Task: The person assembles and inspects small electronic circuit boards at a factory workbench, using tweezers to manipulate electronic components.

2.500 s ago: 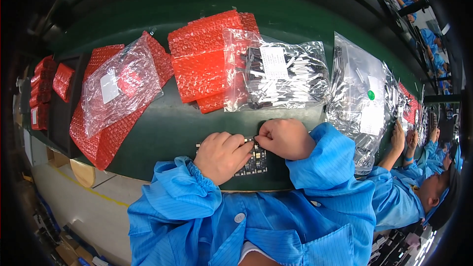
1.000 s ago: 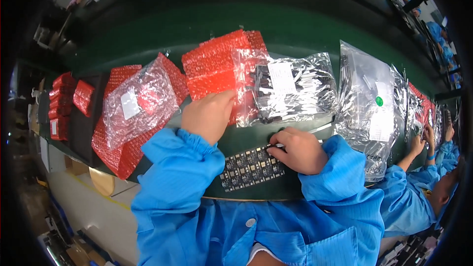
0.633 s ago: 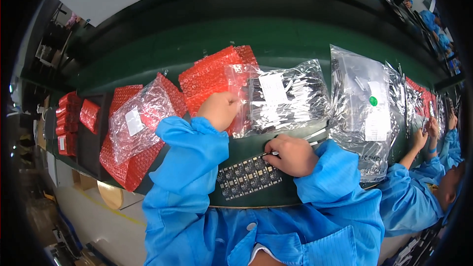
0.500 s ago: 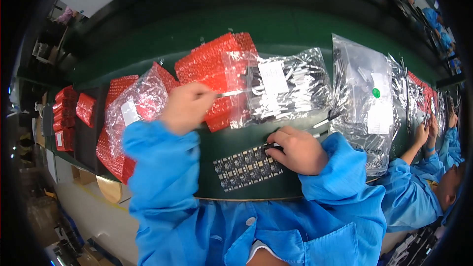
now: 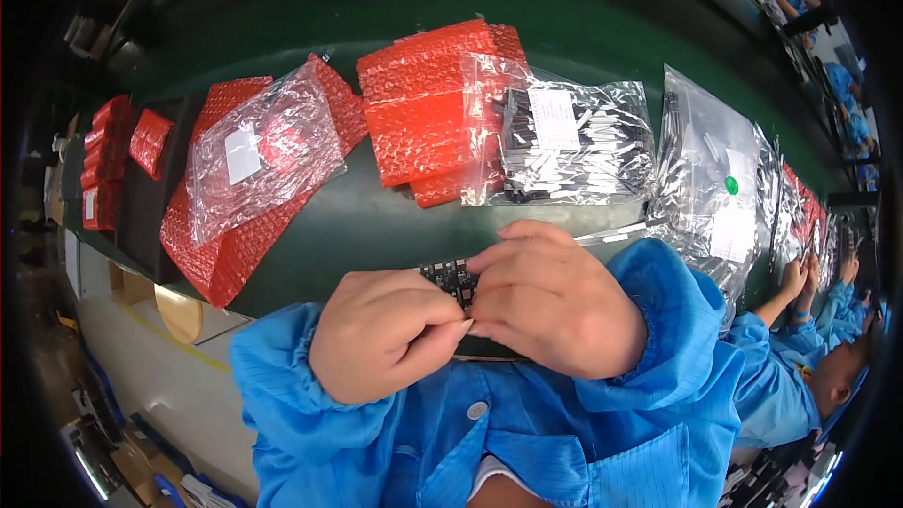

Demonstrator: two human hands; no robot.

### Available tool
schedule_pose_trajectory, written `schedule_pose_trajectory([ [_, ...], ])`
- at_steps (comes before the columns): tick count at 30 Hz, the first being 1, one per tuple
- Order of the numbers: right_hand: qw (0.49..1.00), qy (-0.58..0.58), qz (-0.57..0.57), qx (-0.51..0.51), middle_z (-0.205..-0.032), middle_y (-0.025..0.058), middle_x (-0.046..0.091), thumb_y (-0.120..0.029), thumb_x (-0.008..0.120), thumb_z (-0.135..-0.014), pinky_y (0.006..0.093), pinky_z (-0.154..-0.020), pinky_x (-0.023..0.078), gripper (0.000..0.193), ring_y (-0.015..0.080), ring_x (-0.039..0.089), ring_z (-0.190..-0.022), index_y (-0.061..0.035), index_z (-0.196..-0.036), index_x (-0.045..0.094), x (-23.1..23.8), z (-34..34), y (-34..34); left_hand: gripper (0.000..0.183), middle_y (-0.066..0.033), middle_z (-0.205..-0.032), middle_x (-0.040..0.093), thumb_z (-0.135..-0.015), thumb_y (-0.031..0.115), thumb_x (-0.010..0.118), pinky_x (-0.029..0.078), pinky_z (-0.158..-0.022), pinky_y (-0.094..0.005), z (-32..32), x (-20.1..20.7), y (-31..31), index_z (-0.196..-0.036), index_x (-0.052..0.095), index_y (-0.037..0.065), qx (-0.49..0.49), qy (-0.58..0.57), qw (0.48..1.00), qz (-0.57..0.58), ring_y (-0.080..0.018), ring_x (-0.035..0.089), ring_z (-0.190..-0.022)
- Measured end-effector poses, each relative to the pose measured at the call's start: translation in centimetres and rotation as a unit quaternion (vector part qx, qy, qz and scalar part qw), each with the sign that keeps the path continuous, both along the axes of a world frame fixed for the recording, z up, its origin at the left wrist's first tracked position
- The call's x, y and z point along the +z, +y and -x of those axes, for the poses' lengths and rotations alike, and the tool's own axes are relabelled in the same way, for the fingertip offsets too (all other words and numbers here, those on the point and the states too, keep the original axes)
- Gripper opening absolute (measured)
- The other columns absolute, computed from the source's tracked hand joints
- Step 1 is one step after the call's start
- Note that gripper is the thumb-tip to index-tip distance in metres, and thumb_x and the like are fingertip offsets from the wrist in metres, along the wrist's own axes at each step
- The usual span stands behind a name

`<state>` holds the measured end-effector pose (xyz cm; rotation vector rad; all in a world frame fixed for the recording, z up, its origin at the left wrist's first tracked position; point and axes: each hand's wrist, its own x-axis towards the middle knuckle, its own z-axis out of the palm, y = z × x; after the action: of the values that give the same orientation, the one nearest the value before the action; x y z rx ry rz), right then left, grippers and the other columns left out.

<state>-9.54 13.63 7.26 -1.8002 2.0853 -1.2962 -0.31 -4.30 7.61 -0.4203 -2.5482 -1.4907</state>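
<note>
A black circuit board panel (image 5: 446,278) with rows of small parts lies at the front of the green table, mostly hidden under my hands. My left hand (image 5: 386,327) is closed over its left part, thumb and forefinger pinched together near the front edge; whatever they hold is too small or hidden to make out. Over the right part bends my right hand (image 5: 560,306), its fingers curled on the panel and its thumb tip meeting the left fingertips. Just beyond the right hand, a few thin strips (image 5: 616,233) rest on the table.
Beyond my hands lies a clear bag of black and white strips (image 5: 588,146), partly over red bubble-wrap pouches (image 5: 419,108). At left, another clear bag (image 5: 268,155) covers red bubble wrap. Small red packs (image 5: 105,174) sit farther left. A large clear bag (image 5: 720,165) and a co-worker (image 5: 785,367) are at right.
My left hand has come down from the clear bag, where it held a thin strip, to the circuit board panel beside my right hand. The view has also shifted.
</note>
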Motion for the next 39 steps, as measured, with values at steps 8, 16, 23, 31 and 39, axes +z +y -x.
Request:
schedule_pose_trajectory([
  [8, 0.996, -0.054, -0.052, -0.042, -0.079, 0.0084, 0.06, -0.003, 0.075, -0.062, 0.037, -0.066, 0.049, 0.023, 0.029, 0.061, -0.073, -0.0048, -0.079, 0.059, 0.9, 0.1, 0.3, 0.013, -0.0092, -0.07, 0.061, -0.068, 0.004, 0.069, 0.045, -0.05, -0.0339, 0.3, -2.4, 1.1, -0.079, 0.061, 0.002, 0.073, 0.051, 0.995, -0.034, -0.0244, 0.058, -0.058],
  [16, 0.941, -0.075, -0.293, -0.151, -0.073, 0.0106, 0.062, -0.017, 0.065, -0.076, 0.0348, -0.06, 0.048, 0.013, 0.0287, 0.061, -0.066, -0.0053, -0.081, 0.062, -5.3, 2.4, 1.5, 0.025, -0.0027, -0.079, 0.057, -0.067, 0.016, 0.071, 0.045, -0.058, -0.0322, 0.8, -9.1, 3.3, -0.09, 0.065, 0.009, 0.072, 0.091, 0.97, 0.213, -0.0214, 0.055, -0.068],
  [23, 0.896, -0.18, -0.377, -0.152, -0.074, 0.0119, 0.064, -0.023, 0.063, -0.08, 0.0339, -0.06, 0.048, 0.018, 0.0263, 0.062, -0.066, -0.0054, -0.084, 0.063, -7.3, 2.7, 1.2, 0.017, -0.0016, -0.08, 0.051, -0.069, 0.018, 0.068, 0.044, -0.062, -0.033, 0.7, -10.8, 3.0, -0.084, 0.062, 0.011, 0.059, 0.083, 0.969, 0.227, -0.0194, 0.052, -0.072],
  [31, 0.897, -0.175, -0.374, -0.161, -0.071, 0.0111, 0.063, -0.023, 0.063, -0.079, 0.0343, -0.058, 0.048, 0.017, 0.0267, 0.062, -0.064, -0.006, -0.081, 0.063, -7.7, 2.6, 1.1, 0.019, -0.0005, -0.081, 0.054, -0.067, 0.016, 0.071, 0.044, -0.062, -0.0324, 0.8, -10.6, 3.0, -0.084, 0.065, 0.011, 0.057, 0.074, 0.971, 0.222, -0.0196, 0.052, -0.07],
  [39, 0.901, -0.179, -0.359, -0.164, -0.071, 0.0098, 0.064, -0.027, 0.062, -0.077, 0.0374, -0.058, 0.049, 0.017, 0.0274, 0.062, -0.064, -0.0105, -0.079, 0.065, -8.0, 2.6, 1.2, 0.019, -0.0014, -0.08, 0.054, -0.067, 0.016, 0.071, 0.044, -0.062, -0.0328, 0.9, -10.7, 3.0, -0.083, 0.064, 0.01, 0.061, 0.076, 0.971, 0.22, -0.02, 0.052, -0.07],
])
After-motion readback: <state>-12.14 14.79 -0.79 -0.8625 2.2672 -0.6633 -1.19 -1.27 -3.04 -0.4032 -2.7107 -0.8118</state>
